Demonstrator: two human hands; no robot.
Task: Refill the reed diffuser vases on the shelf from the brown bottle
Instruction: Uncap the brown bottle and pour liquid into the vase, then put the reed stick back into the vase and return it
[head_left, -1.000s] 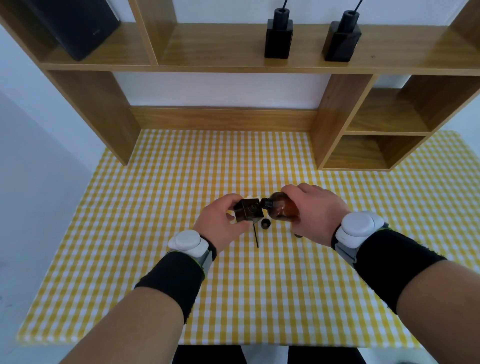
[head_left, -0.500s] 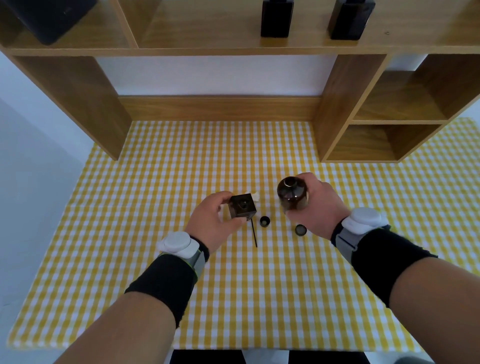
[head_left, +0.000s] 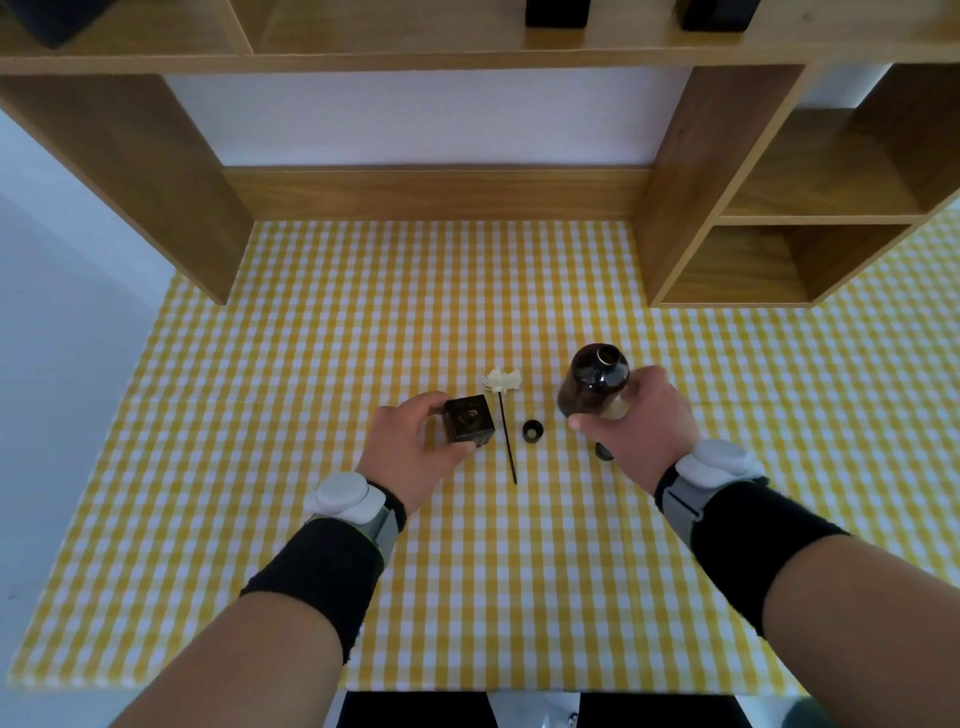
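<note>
Since the earlier frame the brown bottle has swung upright, away from the vase. The right hand wraps the bottle; the left hand pinches the vase (uncapped). The reed and cap lie between them. The shelf vases are cut off above.

Both forearms are bare from the lower edge of the frame up to a wide black knitted sweatband near each wrist. Just beyond the left sweatband, toward the left hand, a grey strap carries a rounded white plastic pod. The right sweatband sits behind a matching grey strap and white pod, next to the right hand. Both hands are bare, with no gloves or rings visible.
</note>
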